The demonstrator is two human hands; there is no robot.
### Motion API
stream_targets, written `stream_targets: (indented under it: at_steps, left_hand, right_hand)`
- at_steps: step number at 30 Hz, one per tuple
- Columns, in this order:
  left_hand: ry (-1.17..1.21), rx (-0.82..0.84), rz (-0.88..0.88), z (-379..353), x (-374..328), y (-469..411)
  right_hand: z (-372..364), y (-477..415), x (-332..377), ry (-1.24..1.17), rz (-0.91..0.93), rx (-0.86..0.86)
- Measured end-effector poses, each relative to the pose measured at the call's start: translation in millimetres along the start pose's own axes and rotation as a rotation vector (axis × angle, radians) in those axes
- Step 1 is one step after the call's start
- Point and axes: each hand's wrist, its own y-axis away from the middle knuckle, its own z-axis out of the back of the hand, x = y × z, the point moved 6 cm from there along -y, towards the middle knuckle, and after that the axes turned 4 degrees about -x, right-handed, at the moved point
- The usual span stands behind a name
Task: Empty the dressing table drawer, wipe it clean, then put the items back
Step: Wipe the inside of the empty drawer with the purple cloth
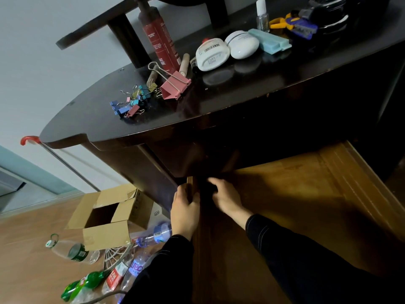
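Your left hand (184,212) is clamped on the side wall of the pulled-out drawer (285,194), thumb over its near-left corner, while your right hand (225,198) holds a dark cloth (207,189) just inside that corner. Up on the dressing table (219,102), binder clips (131,102) sit near the left front edge, white jars (228,49) further back.

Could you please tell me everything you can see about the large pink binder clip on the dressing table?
The large pink binder clip lies on its side on the glossy dark tabletop, near the front edge. Its body looks like painted metal, with silver wire handles, one sticking up and back towards the red bottle. It is far bigger than the small coloured clips heaped to its left. A wooden stick lies right behind it. Neither hand touches it.
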Motion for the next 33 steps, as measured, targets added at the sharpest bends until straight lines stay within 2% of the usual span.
stream_targets:
  at_steps: [3,6,9,12,15,19,25,27,30,33]
  left_hand:
    - [0.006,-0.008,-0.006,0,-1,0]
    - [0.009,-0.001,0.002,0,0,0]
    - [-0.002,0.005,0.008,0,2,1]
    - [0.008,-0.004,0.002,0,0,0]
    - [0.016,-0.008,-0.003,0,1,-1]
    - [0.015,0.005,0.004,-1,4,-1]
    - [0.024,-0.005,0.001,-2,3,-1]
    - [0.026,-0.009,0.008,-1,5,-2]
    - [0.040,-0.009,0.007,-2,7,-3]
    - [0.040,-0.014,0.001,-2,6,-2]
  right_hand:
    - [-2,13,25,-0.083,0.080,-0.177]
    - [-13,24,19,0.016,0.114,-0.100]
    - [-9,16,-4,0.044,0.017,0.041]
    - [0,13,6,-0.006,0.031,-0.053]
    - [-7,21,16,0.040,0.151,-0.087]
    - [-9,15,-7,0.050,0.046,0.085]
    - [-5,12,17,-0.152,0.064,-0.061]
    - [-13,17,9,-0.076,0.081,-0.004]
    - [-11,12,-10,-0.020,0.008,0.124]
    - [2,6,-1,-0.087,-0.029,-0.008]
